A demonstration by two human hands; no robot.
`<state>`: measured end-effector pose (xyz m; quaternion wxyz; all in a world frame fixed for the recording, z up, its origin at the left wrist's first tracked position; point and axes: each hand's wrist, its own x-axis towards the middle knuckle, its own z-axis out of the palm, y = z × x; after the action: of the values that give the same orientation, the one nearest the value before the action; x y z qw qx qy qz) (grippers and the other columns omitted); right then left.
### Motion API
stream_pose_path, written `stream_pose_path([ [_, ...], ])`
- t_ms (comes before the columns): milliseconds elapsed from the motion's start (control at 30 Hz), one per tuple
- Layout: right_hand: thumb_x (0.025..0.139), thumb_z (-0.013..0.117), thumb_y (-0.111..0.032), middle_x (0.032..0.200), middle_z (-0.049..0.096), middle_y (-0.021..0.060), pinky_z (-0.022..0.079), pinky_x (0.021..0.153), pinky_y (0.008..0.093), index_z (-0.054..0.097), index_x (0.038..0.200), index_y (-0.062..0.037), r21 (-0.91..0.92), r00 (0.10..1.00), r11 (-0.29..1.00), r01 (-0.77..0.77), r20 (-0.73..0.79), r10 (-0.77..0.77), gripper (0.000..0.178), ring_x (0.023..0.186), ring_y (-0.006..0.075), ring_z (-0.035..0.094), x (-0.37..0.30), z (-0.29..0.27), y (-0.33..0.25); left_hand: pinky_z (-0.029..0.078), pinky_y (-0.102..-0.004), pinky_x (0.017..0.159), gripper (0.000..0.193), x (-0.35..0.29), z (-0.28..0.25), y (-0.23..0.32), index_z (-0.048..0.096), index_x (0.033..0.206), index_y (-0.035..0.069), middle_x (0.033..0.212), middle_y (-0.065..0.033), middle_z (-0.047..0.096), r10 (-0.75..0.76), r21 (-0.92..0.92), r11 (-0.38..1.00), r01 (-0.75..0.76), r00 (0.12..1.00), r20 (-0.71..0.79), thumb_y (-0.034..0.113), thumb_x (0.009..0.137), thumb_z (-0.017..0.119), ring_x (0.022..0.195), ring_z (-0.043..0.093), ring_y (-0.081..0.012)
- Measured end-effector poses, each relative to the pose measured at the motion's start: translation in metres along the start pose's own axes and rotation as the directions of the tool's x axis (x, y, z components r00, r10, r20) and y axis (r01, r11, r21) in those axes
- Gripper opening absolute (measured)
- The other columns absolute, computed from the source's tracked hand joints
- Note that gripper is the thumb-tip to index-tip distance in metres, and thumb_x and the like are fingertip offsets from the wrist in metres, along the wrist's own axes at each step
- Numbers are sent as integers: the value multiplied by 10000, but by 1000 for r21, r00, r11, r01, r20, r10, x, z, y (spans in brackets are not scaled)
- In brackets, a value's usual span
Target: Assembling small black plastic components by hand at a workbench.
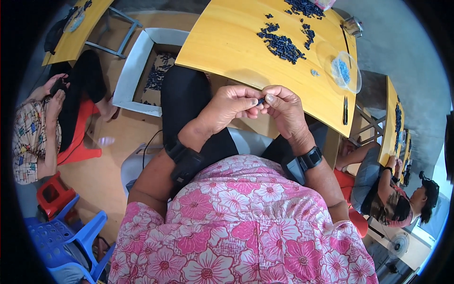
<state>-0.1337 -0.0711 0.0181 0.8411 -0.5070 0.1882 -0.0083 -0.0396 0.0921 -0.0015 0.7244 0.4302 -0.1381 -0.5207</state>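
The small dark piece [260, 101] is between the left hand [228, 108] and the right hand [288, 112], whose fingertips [247, 102] look pinched closed on it, the table [227, 42] just beyond them. If this narrow pinch slips, the piece may fall below the fingers, onto the trousers [184, 94].

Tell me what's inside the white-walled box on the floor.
Many small dark pieces lie scattered inside the box. The person's left knee and the yellow table hide its right side; whatever is there can't be seen.
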Motion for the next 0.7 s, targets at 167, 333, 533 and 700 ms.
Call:
stream_pose_path([
  [167,884,584,-32,817,642,73,521,706,271,644,954,6,-15,999,1000,20,35,-20,99,746,143,611,-8,10,-7,533,-247,766,131,-9,0,4,599,1029,44,901,-22,635,62,0,998,-62,998,-20,96,908,590,776,606,-68],
  [333,894,571,-32,800,634,73,527,702,274,642,961,12,-13,997,998,58,60,-57,107,740,149,612,-18,15,-15,529,-241,770,136,-18,16,14,570,1032,65,901,-16,629,107,37,994,-106,994,-22,95,902,599,768,603,-62],
  [533,896,567,-31,799,630,74,527,705,278,639,946,13,62,992,995,84,91,-89,98,737,148,607,-30,13,-17,523,-227,754,172,-23,33,17,555,1050,35,907,-33,630,198,136,971,-194,980,-18,60,888,606,763,600,-68],
  [700,899,574,-51,812,628,65,517,704,270,635,925,12,25,984,988,150,90,-152,91,737,133,590,-37,13,-25,518,-216,730,148,-25,48,24,562,1017,12,912,-55,637,295,221,932,-287,955,-7,24,876,606,770,611,-83],
])
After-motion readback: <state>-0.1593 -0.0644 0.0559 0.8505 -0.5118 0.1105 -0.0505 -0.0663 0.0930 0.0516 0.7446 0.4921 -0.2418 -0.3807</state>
